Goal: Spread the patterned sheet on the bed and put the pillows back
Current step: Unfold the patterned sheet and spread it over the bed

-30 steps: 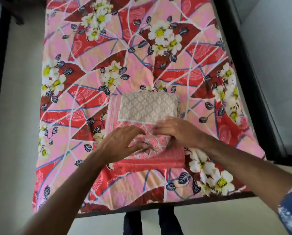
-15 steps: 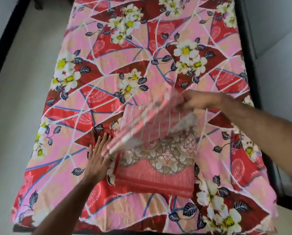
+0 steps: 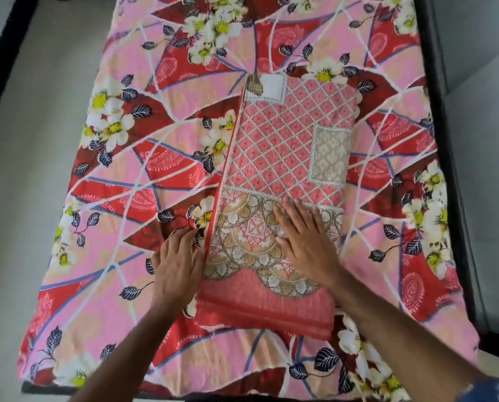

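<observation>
Hands flat: right hand on folded sheet, left hand beside it.

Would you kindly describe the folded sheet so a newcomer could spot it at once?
Start from the bed, covered in a pink-and-red floral cover. The folded sheet lies on its middle, under the right hand. Its white lattice and scalloped medallions set it apart from the cover's big flowers.

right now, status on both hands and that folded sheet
Left hand flat beside folded sheet. Right hand flat on it. Sheet partly unfolded on floral bedcover. No pillows in view.
</observation>
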Demonstrator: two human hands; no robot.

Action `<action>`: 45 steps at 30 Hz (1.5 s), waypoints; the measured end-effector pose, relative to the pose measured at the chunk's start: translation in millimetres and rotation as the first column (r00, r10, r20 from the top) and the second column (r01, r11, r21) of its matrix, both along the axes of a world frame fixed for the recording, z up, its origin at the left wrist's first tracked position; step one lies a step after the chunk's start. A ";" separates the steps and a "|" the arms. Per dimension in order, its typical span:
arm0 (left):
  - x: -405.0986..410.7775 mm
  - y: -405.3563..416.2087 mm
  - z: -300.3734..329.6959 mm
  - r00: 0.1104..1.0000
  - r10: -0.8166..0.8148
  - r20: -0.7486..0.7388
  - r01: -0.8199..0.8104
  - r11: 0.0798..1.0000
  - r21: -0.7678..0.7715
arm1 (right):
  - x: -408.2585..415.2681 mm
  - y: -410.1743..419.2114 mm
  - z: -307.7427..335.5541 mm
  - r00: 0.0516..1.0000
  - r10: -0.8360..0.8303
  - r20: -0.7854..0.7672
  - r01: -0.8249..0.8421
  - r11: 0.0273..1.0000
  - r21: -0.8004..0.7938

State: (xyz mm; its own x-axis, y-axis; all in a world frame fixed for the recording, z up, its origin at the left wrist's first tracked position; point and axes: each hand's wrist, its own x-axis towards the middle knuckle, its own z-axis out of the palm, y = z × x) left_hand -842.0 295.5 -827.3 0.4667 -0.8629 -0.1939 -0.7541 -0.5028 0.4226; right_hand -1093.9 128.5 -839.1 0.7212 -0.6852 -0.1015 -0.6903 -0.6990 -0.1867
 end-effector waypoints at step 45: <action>148.3 23.5 124.0 0.938 -0.038 -0.344 0.138 0.953 0.271 | 51.2 194.8 105.1 0.309 -0.933 -0.184 0.114 -0.156 0.981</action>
State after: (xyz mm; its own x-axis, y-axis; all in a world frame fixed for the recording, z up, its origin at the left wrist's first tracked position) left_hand -693.8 319.0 -703.3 0.2573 -0.7811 -0.5690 -0.6426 -0.5781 0.5029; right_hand -1042.7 323.3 -734.0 0.2406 -0.5331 -0.8111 -0.1167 0.8137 -0.5694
